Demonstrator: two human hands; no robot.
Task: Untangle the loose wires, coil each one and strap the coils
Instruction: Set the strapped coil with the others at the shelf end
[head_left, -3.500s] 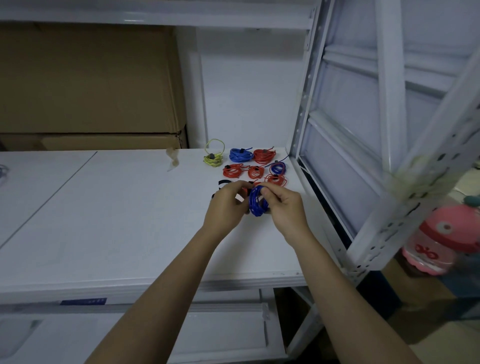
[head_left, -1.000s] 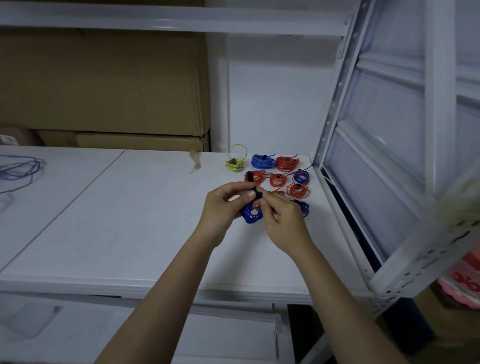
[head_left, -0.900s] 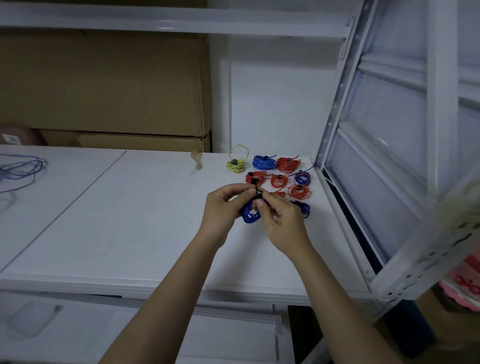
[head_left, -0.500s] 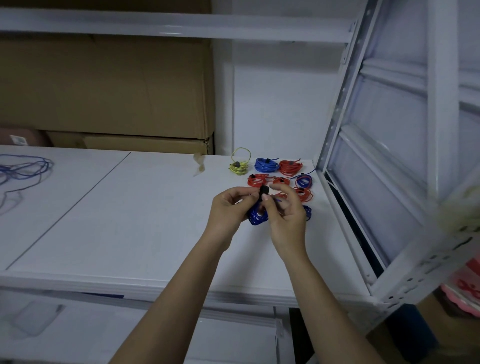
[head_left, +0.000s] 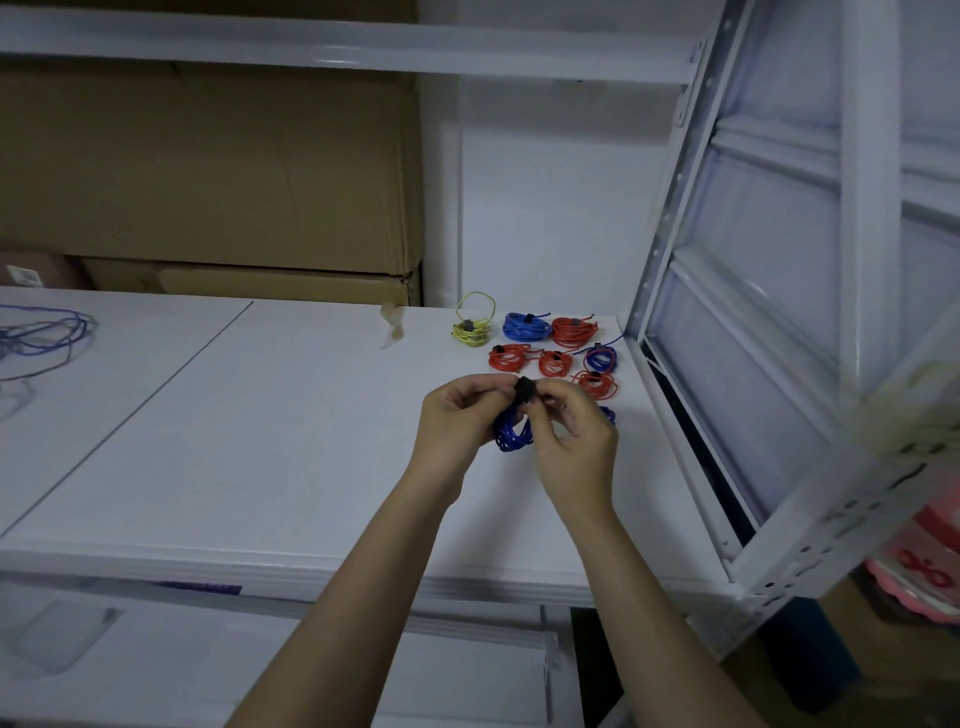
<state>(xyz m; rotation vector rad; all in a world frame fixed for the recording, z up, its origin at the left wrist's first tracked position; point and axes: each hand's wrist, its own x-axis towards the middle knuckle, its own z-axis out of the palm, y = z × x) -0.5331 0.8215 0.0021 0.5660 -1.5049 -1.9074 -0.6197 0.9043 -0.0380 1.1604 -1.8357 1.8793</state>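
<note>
- Hands meet above the white shelf board (head_left: 311, 441) in the head view; the left hand (head_left: 457, 421) and the right hand (head_left: 574, 441) both have fingers curled, pinching at a black strap (head_left: 524, 391) on top of a dark blue coil (head_left: 511, 431); the coil hangs between the two palms, held just over the board, near its right end.
- Strapped coils lie on the board beyond the hands, in a loose cluster near the back right corner; seven are plainly countable: one yellow coil (head_left: 470, 330); one blue coil (head_left: 525, 326) beside it; four red ones, namely a red coil at the back (head_left: 572, 330), a red coil at left (head_left: 509, 357), a small red coil (head_left: 555, 362) and a red coil nearest the hands (head_left: 597, 384); one blue-and-red coil (head_left: 601, 357) by the frame.
- A further bit of blue wire (head_left: 608, 414) peeks out behind the right hand; whether it is a separate coil cannot be told.
- One loose tangle of blue wire (head_left: 47, 332) lies at the far left of the board, well apart from the coils.
- Two cardboard boxes are stacked behind the board: a large box (head_left: 208, 161) above a flatter box (head_left: 249, 283); a white metal rack frame (head_left: 675, 291) stands at right.
</note>
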